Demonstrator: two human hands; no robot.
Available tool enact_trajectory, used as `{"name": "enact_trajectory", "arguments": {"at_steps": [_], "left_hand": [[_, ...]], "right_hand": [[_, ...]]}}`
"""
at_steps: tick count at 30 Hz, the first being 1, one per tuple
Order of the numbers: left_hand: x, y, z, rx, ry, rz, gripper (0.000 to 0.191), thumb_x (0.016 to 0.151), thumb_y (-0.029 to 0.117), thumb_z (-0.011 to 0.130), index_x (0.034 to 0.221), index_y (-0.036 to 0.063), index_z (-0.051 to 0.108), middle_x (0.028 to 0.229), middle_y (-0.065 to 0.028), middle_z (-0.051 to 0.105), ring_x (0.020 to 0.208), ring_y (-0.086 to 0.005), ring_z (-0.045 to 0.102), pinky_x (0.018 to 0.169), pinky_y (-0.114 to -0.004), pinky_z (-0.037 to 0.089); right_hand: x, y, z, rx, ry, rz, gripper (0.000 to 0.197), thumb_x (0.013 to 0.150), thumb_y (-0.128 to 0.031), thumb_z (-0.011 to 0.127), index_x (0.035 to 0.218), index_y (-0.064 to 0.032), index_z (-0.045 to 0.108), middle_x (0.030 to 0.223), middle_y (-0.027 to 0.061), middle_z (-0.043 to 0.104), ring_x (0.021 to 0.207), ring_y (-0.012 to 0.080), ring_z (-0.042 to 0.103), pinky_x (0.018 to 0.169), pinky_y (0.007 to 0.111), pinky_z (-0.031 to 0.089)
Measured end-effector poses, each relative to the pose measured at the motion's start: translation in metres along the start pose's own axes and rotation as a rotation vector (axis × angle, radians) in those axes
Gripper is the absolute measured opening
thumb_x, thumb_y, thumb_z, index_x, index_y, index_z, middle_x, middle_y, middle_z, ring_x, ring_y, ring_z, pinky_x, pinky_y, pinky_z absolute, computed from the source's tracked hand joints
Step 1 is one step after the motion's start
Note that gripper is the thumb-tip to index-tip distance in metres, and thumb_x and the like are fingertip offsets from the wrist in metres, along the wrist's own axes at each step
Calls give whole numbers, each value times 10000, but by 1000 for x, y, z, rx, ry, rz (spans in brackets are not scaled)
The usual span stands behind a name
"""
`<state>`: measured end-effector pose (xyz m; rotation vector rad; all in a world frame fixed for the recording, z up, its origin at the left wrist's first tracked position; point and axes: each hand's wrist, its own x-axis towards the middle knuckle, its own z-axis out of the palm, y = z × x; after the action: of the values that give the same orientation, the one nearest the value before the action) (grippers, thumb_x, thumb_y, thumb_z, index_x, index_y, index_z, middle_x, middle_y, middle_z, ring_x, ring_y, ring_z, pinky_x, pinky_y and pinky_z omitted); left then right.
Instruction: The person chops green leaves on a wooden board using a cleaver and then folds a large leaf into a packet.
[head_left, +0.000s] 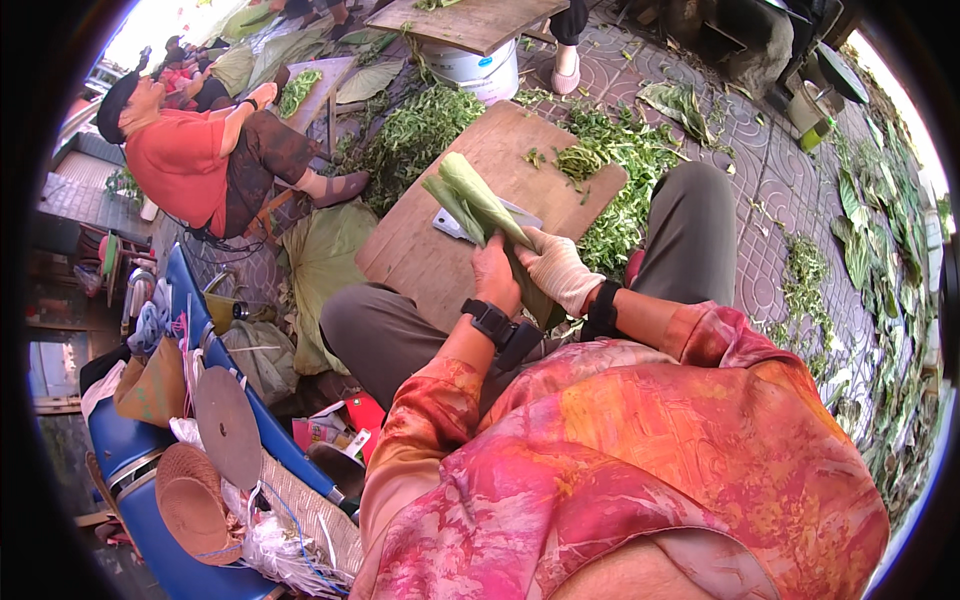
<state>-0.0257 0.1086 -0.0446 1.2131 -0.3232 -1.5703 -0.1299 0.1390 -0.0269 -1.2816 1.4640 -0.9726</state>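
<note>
Rolled green leaves (474, 196) are held between my two hands above a wooden cutting board (420, 232). My left hand (496, 279), bare with a black strap at the wrist, grips the near part of the roll from the left. On the right, my right hand (559, 268) wears a pale knit glove and closes around the roll's side. A metal blade (448, 224), probably a cleaver, lies flat on the board, partly hidden under the leaves; its handle is not visible. Cut green strips (583, 159) lie at the board's far right corner.
Shredded leaves (630, 217) heap beside the board, with another pile (427, 135) behind it. A large leaf (322, 277) lies to the left. A person (184, 157) sits at another board at upper left. A blue chair (225, 352) holds bags and a hat. A white bucket (480, 71) stands beyond.
</note>
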Motion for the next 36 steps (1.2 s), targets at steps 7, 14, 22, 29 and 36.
{"name": "enact_trajectory", "arguments": {"at_steps": [7,14,22,29,36], "left_hand": [[0,-2,5,-38,-34,-102,497,920,454,551,1176,28,548,1070,-82,597,956,-215,569,852,-342,467],[-14,9,15,-169,-131,-153,668,892,639,505,1219,56,486,1087,-101,559,959,-241,569,911,-374,467],[-14,19,12,-159,-284,-201,694,853,672,544,1221,87,486,1063,-87,563,967,-241,575,884,-404,483],[-24,23,17,-68,-264,-227,648,865,633,565,1255,122,482,1087,-73,561,1000,-230,555,881,-403,481],[-32,26,22,-148,-332,-225,618,889,595,560,1263,111,476,1093,-79,550,992,-231,550,899,-397,469]], "right_hand": [[-8,-5,4,-229,-25,-134,298,900,-143,542,1187,-72,579,877,249,640,821,423,622,700,436,492],[1,-14,-9,-305,-196,-132,289,892,-238,582,1118,-58,594,903,244,652,884,393,655,731,416,508],[-1,-35,-22,-317,-241,-44,338,852,-241,624,1125,-51,573,942,247,656,903,360,662,759,403,513],[-8,-40,-26,-461,-483,-149,551,736,-102,612,1207,62,378,964,306,624,960,444,616,788,467,498],[-7,-17,-23,-384,-213,-144,426,743,-33,578,1161,-4,499,964,280,636,978,443,612,773,466,500]]}}
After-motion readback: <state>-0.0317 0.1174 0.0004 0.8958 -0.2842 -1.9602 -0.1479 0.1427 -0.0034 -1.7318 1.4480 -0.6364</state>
